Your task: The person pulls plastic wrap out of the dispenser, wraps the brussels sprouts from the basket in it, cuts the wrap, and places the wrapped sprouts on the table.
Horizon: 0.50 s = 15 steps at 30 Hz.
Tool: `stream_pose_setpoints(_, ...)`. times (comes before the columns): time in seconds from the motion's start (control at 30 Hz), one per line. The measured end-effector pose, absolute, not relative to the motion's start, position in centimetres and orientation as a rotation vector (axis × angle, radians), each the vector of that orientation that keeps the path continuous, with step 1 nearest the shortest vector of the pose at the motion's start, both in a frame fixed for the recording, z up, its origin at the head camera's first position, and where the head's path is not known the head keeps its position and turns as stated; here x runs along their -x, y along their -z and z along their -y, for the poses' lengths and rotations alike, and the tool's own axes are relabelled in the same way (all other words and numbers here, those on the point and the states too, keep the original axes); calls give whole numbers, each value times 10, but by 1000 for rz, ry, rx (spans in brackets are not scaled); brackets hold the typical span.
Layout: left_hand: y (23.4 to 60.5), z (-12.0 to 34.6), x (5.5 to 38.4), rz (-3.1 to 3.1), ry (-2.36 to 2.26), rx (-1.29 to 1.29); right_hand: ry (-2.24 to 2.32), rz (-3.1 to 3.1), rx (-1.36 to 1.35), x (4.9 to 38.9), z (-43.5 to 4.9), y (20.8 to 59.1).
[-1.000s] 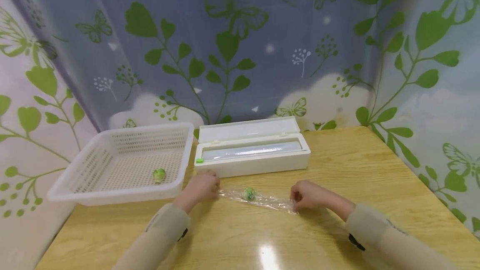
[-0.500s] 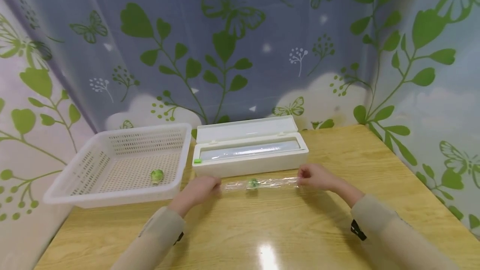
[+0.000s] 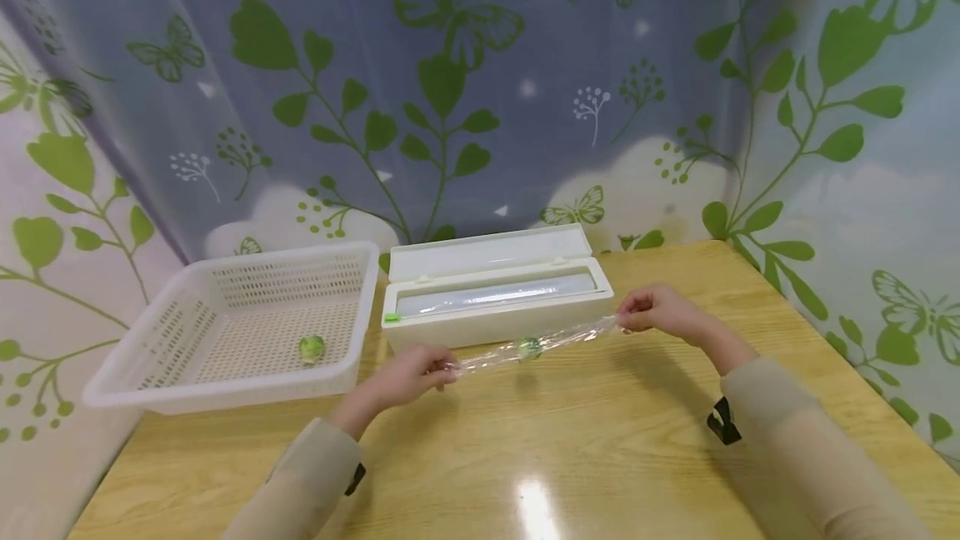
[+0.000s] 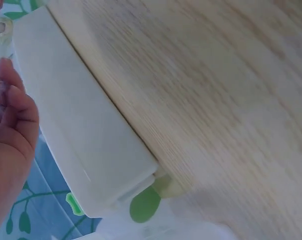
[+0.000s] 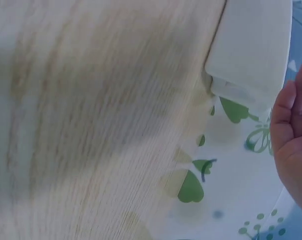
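Note:
A strip of clear plastic wrap [image 3: 573, 335] is stretched between both hands, rolled around a small green Brussels sprout [image 3: 529, 348] near its middle. My left hand [image 3: 411, 373] pinches the wrap's left end. The right hand [image 3: 663, 312] grips the opposite end, held higher and farther from me, so the strip slants up to the right above the table. In the left wrist view the left hand [image 4: 13, 112] curls its fingers on crinkled film, with the pale end of the sprout [image 4: 3, 28] just past it. Only part of the right hand [image 5: 294, 125] shows in the right wrist view.
Behind the strip stands a white wrap dispenser box [image 3: 498, 330], lid raised, a roll of film [image 3: 495, 293] inside and a green slider [image 3: 392, 317] at its left. A white plastic basket [image 3: 225, 397] on the left holds another Brussels sprout [image 3: 311, 348]. The wooden table [image 3: 465, 457] meets a patterned curtain.
The wrapped sprout has risen off the table between the hands. My right hand has moved up and to the right; the left has shifted slightly right. The strip is now taut and slanted.

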<state>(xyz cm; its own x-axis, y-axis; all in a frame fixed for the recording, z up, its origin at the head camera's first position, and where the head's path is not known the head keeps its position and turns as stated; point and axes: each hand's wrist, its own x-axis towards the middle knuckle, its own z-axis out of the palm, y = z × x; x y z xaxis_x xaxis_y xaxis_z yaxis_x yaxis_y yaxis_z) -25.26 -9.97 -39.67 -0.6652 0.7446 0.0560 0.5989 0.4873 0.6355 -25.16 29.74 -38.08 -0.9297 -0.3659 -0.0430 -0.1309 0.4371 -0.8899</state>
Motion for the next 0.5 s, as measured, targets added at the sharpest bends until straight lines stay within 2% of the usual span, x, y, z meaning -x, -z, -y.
stream_pose_setpoints(0.5,396,99,243,-2427,-1242,-1043,1649,-2391,329,262,-299,366)
